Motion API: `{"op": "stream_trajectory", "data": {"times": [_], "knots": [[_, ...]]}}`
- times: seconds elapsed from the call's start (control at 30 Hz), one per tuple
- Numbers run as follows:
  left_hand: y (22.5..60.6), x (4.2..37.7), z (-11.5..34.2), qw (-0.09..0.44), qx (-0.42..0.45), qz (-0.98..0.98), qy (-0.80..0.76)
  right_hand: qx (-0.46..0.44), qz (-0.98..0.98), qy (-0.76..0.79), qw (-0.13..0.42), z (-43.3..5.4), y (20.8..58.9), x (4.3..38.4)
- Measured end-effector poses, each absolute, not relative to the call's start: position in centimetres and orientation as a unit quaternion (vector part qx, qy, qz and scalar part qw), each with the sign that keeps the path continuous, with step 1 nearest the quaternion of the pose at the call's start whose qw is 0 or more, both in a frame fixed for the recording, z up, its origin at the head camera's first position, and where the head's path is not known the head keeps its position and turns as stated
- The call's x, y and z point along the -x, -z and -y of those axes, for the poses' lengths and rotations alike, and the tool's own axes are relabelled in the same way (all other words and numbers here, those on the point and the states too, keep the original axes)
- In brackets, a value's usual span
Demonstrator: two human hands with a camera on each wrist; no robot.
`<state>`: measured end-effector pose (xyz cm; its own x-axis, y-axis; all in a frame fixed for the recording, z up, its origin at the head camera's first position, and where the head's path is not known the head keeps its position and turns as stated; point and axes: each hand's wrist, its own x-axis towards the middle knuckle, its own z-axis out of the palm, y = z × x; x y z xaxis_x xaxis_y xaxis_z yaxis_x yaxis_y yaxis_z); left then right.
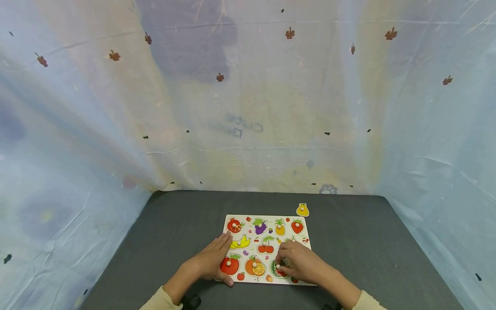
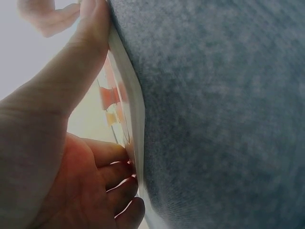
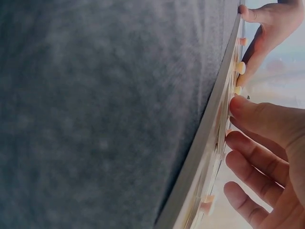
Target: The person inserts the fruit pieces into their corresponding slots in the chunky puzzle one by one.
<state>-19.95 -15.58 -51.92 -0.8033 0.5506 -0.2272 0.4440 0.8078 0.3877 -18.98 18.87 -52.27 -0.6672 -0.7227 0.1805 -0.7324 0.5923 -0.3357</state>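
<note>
A white wooden knob puzzle board (image 1: pixel 252 279) with fruit pieces lies flat on the dark table. My left hand (image 1: pixel 211 260) rests along its left edge with fingers extended, thumb at the near left corner by the red apple piece (image 1: pixel 229 265). At the near right, the thumb and index finger of my right hand (image 1: pixel 304 262) pinch at the knob of the watermelon piece (image 1: pixel 274 270), which they partly cover. In the right wrist view the thumb (image 3: pixel 252 112) is close to the board's face, the other fingers loosely curled. The orange piece (image 1: pixel 254 267) sits just left of it.
A yellow pear piece (image 1: pixel 302 210) lies on the dark table (image 1: pixel 186 219) just beyond the board's far right corner. Grape (image 1: pixel 260 226), pineapple (image 1: pixel 280 228), strawberry (image 1: pixel 297 227), banana (image 1: pixel 240 242) and cherry pieces (image 1: pixel 265 248) sit on the board. Patterned fabric (image 1: pixel 271 107) hangs around the table.
</note>
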Motion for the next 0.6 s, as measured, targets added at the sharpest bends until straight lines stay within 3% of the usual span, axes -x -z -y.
{"op": "stream_trajectory", "data": {"times": [0.6], "knots": [[52.03, 20.08, 15.63, 0.170, -0.270, -0.934, -0.162, -0.397, 0.897, -0.196, -0.006, -18.85, 52.09, 19.09]]}}
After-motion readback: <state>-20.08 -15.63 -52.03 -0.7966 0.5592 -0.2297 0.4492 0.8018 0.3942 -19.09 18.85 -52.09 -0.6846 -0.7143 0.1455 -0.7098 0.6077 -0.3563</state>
